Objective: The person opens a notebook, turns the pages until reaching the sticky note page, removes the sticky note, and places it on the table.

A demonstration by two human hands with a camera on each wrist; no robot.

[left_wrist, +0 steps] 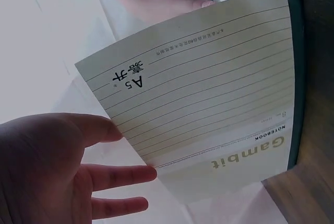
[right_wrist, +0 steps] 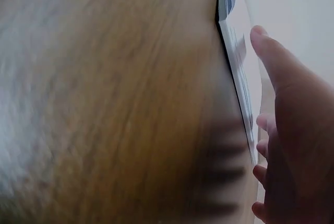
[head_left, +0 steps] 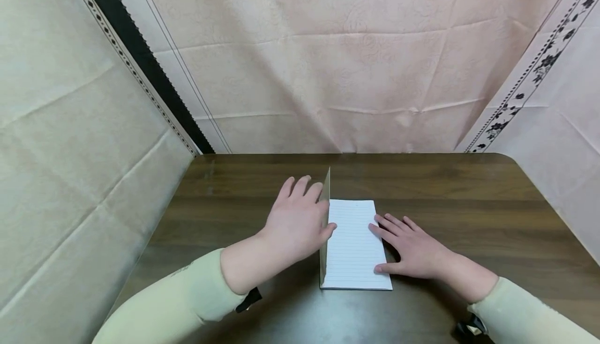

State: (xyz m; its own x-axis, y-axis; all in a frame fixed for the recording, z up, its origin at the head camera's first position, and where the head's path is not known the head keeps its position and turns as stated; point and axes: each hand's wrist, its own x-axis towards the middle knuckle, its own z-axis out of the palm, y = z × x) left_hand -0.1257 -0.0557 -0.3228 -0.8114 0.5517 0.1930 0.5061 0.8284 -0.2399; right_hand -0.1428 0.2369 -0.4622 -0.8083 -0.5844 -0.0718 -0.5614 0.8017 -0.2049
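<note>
One open notebook (head_left: pixel 355 253) holds lined pages (head_left: pixel 352 234), left fingers (left_wrist: pixel 122 178) at its raised cover (left_wrist: pixel 209 93).

The notebook pages (head_left: pixel 353 242) are smooth, matt white paper. The cover (left_wrist: pixel 209 93) looks like thin, smooth card with a dull finish, and the dark spine strip (left_wrist: pixel 298 72) also looks matt. The counter (head_left: pixel 239 188) shows wood grain under a smooth, semi-gloss surface with a pale sheen. The back hanging (head_left: pixel 356 73) is matt, creased cloth with a faint tone-on-tone pattern. The 2 sleeves (head_left: pixel 187 292) are soft-looking, matt cloth.
</note>
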